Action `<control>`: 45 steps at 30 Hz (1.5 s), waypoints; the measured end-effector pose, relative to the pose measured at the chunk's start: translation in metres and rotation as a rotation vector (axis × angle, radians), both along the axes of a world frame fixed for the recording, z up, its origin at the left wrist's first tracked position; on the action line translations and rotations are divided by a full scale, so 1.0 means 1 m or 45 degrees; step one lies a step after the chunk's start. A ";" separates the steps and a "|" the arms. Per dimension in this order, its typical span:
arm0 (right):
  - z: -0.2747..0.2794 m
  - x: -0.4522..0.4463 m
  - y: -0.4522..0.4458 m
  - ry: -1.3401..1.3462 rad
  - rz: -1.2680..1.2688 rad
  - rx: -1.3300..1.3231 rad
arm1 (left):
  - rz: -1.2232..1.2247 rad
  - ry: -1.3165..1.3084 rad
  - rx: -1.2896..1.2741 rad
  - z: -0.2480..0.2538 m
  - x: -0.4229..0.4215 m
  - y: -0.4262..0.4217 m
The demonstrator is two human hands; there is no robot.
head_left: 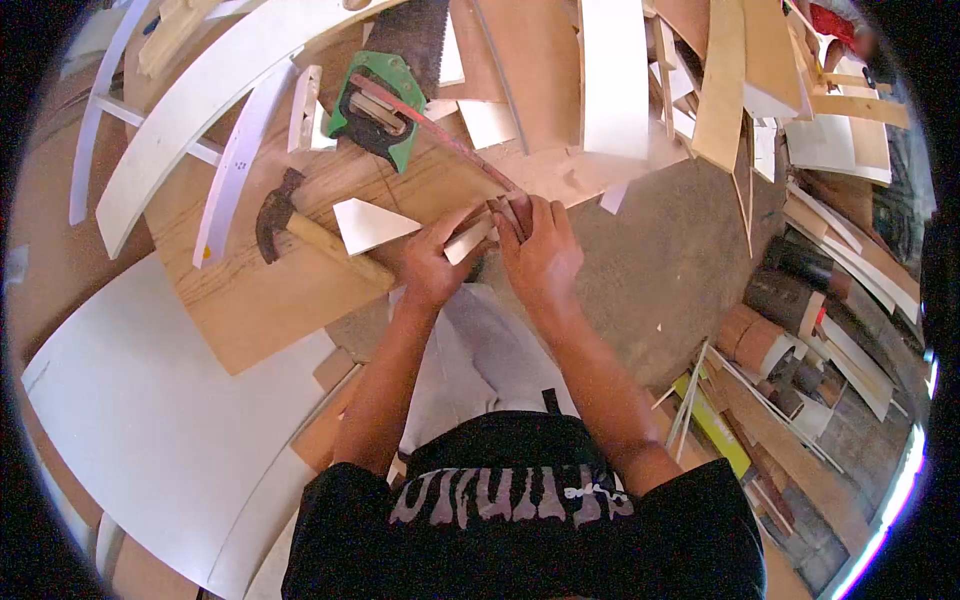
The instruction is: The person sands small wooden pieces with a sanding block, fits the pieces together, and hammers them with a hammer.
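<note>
My left hand (437,262) is closed around a small pale wood piece (468,240) near the middle of the view. Close beside it, my right hand (540,255) has its fingers bent around a brown piece (517,212), whose shape is partly hidden by the fingers. A reddish strip (435,128) runs from the green-handled saw (403,152) down to my fingers. Left of my hands, a white-faced offcut (372,226) lies on the wooden board (230,320). The hammer (320,238) rests there too, its handle end near my left wrist.
Curved white-edged boards (190,115) stand at the upper left. A large white panel (170,430) lies at the lower left. Planks (720,90) crowd the upper right. Cylindrical pieces (750,338) and long strips lie on the right floor. Part of a person in red (832,25) shows far off.
</note>
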State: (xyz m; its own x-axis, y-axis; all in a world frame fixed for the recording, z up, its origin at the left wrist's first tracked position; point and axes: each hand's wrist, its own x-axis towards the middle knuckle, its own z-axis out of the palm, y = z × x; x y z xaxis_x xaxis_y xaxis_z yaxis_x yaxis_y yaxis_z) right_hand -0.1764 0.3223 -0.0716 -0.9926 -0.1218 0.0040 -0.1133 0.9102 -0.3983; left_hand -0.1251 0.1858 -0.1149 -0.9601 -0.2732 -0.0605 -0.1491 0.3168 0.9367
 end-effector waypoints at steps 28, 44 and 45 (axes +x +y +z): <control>-0.007 -0.011 0.004 0.173 0.121 0.015 | -0.060 0.044 -0.010 -0.010 0.006 -0.002; -0.014 -0.013 0.018 0.104 0.062 -0.009 | -0.067 0.173 -0.067 -0.028 0.005 -0.003; -0.016 -0.019 0.014 0.095 0.070 -0.007 | -0.050 0.142 -0.036 -0.027 0.006 -0.001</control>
